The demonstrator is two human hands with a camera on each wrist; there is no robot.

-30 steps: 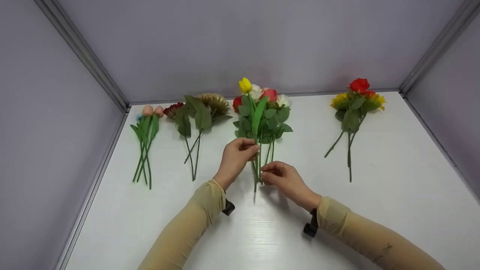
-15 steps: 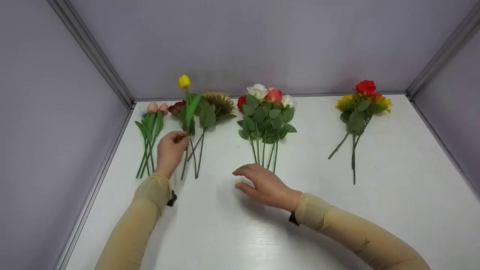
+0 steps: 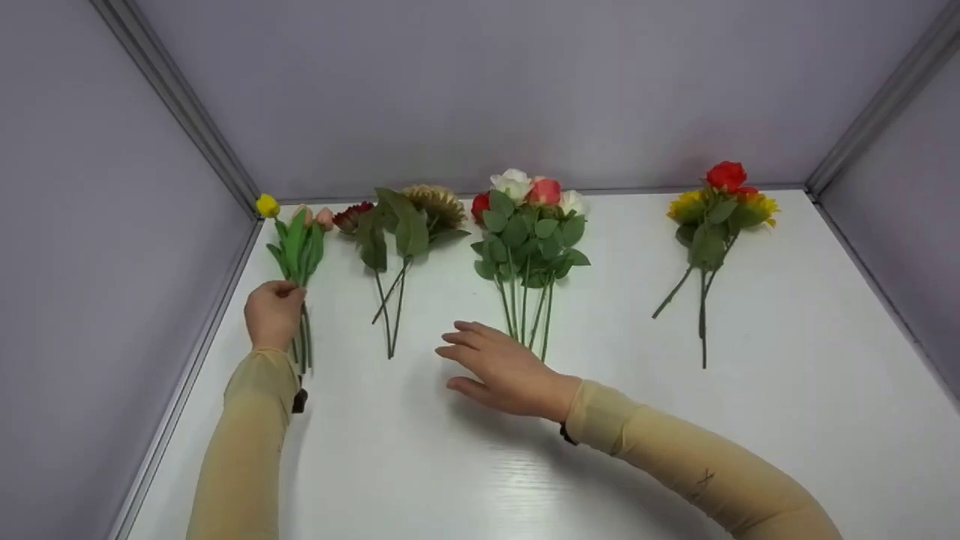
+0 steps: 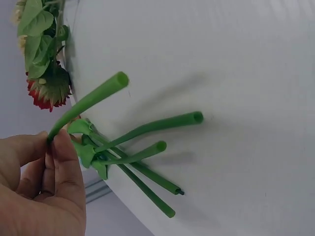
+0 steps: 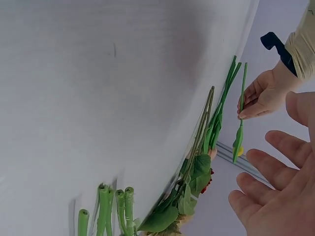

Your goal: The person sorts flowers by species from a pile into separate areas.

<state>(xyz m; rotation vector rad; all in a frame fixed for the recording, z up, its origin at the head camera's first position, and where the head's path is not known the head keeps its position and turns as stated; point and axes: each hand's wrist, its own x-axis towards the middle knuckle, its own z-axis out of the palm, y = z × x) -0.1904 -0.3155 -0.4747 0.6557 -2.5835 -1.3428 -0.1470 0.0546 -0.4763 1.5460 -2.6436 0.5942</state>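
My left hand [image 3: 274, 315] pinches the green stem of a yellow tulip [image 3: 268, 205] between thumb and fingers. In the left wrist view the tulip stem [image 4: 91, 101] is raised above the table, its cut end pointing away from the fingertips. Just beyond it lie the peach tulips [image 3: 324, 218], whose stems [image 4: 152, 123] fan out on the white surface. My right hand [image 3: 502, 367] hovers with fingers spread, holding nothing, close to the stem ends of the rose bunch [image 3: 536, 232]. The right wrist view shows its spread fingers [image 5: 268, 169] at the right.
Between the tulips and roses lie dark red and golden-brown flowers [image 3: 435, 206] with crossed stems. A bunch of a red rose and sunflowers [image 3: 724, 206] lies at the right. Grey walls [image 3: 480, 90] border the white table [image 3: 420, 465] at the back and sides.
My left hand has carried the yellow tulip from in front of the roses leftward to the peach tulips. My right hand has moved slightly left, away from the stems, and its fingers have spread.
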